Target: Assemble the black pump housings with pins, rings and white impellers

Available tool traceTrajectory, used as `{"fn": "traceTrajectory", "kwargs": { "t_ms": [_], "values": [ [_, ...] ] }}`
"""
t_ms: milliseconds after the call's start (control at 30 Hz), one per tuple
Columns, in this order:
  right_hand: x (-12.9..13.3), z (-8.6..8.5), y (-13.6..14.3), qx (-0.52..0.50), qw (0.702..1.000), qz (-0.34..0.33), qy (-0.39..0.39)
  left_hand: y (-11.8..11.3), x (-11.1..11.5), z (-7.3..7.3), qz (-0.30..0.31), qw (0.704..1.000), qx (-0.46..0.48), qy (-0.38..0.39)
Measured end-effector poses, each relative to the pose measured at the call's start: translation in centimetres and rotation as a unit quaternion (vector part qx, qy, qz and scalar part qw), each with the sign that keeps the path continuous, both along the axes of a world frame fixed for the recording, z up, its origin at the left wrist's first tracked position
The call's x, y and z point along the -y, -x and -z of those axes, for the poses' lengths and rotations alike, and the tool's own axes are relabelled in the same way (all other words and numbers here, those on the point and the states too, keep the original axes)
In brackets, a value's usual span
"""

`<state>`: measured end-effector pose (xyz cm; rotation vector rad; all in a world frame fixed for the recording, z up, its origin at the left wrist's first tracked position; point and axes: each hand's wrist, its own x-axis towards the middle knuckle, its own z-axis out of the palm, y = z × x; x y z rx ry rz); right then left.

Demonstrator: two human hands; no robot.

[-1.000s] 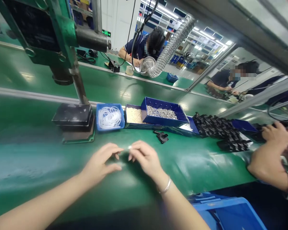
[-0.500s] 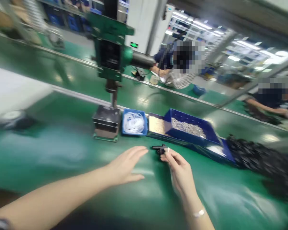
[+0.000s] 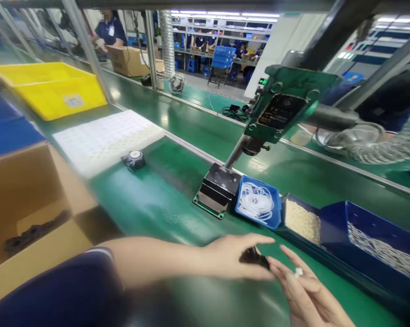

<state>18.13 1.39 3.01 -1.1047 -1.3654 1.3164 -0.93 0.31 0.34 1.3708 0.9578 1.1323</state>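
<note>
My left hand is curved around a small black plastic part, with its index finger stretched out above and its thumb below. The part's right end meets the fingertips of my right hand. Between my right fingers is a tiny white piece. Both hands are over the green work surface, in front of a blue tray of white rings or loops. Motion blur hides the part's finer shape.
A green bench press stands over a black block. To the right are a bin of pale pieces and a blue bin of metal pieces. Leftward are a round black part, white foam tray, yellow crate and cardboard box.
The view has swung left, bringing the yellow crate and cardboard box into sight. My left hand, apart from the black part before, is now around it. My right hand keeps the white piece.
</note>
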Motion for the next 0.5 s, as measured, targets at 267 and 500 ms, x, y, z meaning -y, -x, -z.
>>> {"fn": "traceTrajectory", "kwargs": {
  "t_ms": [267,500],
  "values": [
    [1.6,-0.3,0.7,0.081,0.993,-0.063,0.056,0.4,-0.3,-1.5,0.005,0.859,0.373,0.35],
    [1.3,0.5,1.1,0.204,0.974,-0.081,-0.055,-0.2,0.2,-2.2,-0.013,0.857,0.348,0.38]
  ]
}}
